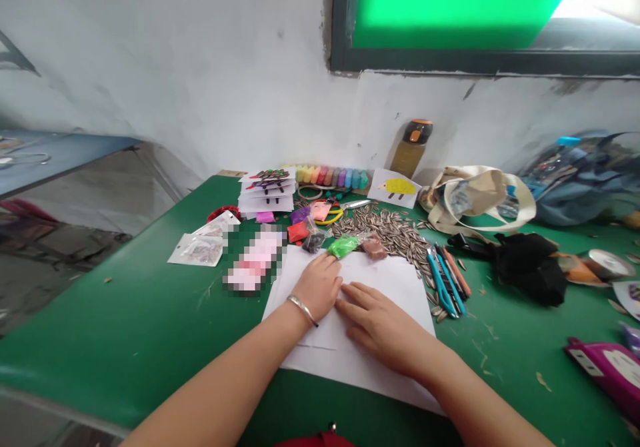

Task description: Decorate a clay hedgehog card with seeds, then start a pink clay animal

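White sheets of paper (pixel 400 320) lie stacked, slightly uneven, on the table in front of me. My left hand (pixel 320 287), with a silver bangle at its wrist, rests on the paper with its fingers stretched forward. Its fingertips are by a bag of green clay (pixel 343 246); whether they touch it I cannot tell. Just right of it, my right hand (pixel 377 320) lies on the sheets with fingers apart, holding nothing. Along the paper's far edge are bags of black clay (pixel 314 241) and brown clay (pixel 374 247).
Sunflower seeds (pixel 390 227) are heaped behind the paper. Pens and a blue cutter (pixel 441 284) lie to its right. Yellow-handled scissors (pixel 333 216), cards (pixel 267 194) and a hedgehog picture (pixel 395 187) sit farther back. A bottle (pixel 411 150) stands by the wall; a cloth bag (pixel 475 197) is right.
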The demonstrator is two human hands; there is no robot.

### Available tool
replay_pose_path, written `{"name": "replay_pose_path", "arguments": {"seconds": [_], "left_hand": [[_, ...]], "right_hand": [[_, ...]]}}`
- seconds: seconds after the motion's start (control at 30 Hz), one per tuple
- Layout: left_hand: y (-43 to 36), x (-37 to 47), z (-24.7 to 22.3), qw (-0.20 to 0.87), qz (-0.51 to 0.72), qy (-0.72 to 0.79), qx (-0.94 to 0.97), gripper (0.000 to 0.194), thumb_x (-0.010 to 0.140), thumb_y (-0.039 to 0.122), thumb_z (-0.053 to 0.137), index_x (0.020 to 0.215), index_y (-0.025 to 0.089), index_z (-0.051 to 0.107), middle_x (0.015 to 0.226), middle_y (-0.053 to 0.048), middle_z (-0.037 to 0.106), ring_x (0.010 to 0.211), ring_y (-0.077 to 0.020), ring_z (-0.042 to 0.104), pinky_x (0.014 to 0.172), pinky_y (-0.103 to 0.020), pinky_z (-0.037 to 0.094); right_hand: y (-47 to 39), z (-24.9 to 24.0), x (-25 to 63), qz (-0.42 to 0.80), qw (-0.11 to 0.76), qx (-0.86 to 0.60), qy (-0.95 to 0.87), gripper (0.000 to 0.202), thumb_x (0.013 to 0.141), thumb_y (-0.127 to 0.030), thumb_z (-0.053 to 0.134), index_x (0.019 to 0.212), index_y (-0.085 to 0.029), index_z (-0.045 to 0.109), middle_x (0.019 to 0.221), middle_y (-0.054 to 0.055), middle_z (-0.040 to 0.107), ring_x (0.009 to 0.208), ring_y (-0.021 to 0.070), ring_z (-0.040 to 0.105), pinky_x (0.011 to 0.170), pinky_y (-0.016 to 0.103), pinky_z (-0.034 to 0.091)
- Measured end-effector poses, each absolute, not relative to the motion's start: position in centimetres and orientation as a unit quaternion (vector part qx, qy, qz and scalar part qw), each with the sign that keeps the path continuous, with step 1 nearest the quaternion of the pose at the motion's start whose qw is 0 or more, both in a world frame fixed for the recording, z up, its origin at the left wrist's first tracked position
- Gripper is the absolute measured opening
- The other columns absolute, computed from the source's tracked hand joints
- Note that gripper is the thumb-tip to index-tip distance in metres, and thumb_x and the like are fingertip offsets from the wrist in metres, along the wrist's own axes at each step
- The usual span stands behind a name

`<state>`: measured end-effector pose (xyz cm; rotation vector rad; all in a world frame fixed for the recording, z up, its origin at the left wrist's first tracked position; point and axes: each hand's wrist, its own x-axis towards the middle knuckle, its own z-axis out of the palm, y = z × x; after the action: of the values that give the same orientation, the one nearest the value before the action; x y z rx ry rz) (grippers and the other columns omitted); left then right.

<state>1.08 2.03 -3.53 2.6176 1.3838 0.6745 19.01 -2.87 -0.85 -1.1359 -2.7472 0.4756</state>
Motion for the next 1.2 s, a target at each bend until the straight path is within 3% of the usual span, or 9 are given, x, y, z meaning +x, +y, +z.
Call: {"name": "replay_pose_path", "arguments": {"seconds": [0.6,0.97,1.2], "left_hand": [[2.7,1.4,-3.8,0.04,0.208,0.456,0.864,0.017,0.087,0.016,0.046,0.1,0.015,0.056,0.11,-0.011,0.058,0.111,-0.0238,0.049,0.103,-0.042,0.038],[2.5,0.6,-3.6,0.034,0.168,0.453,0.875,0.029,0.09,0.021,0.044,0.116,0.014,0.053,0.124,-0.012,0.055,0.121,-0.0262,0.045,0.104,-0.045,0.035],[2.3,0.5,-3.8,0.037,0.158,0.47,0.868,0.033,0.091,0.024,0.044,0.121,0.015,0.052,0.13,-0.012,0.053,0.125,-0.0276,0.041,0.105,-0.046,0.033]], "right_hand": [[-2.2,-0.8,19.5,0.172,0.085,-0.386,-0.903,0.05,0.084,-0.024,0.052,0.134,-0.023,0.049,0.143,0.01,0.042,0.131,0.0281,0.037,0.109,0.045,0.031],[-2.4,-0.7,19.3,0.154,0.078,-0.39,-0.905,0.053,0.086,-0.025,0.049,0.138,-0.018,0.044,0.144,0.009,0.041,0.133,0.0261,0.035,0.11,0.044,0.03],[-2.1,-1.4,19.7,0.168,0.055,-0.421,-0.889,0.062,0.088,-0.038,0.046,0.145,-0.02,0.03,0.149,0.008,0.032,0.137,0.0253,0.029,0.112,0.046,0.025]]}}
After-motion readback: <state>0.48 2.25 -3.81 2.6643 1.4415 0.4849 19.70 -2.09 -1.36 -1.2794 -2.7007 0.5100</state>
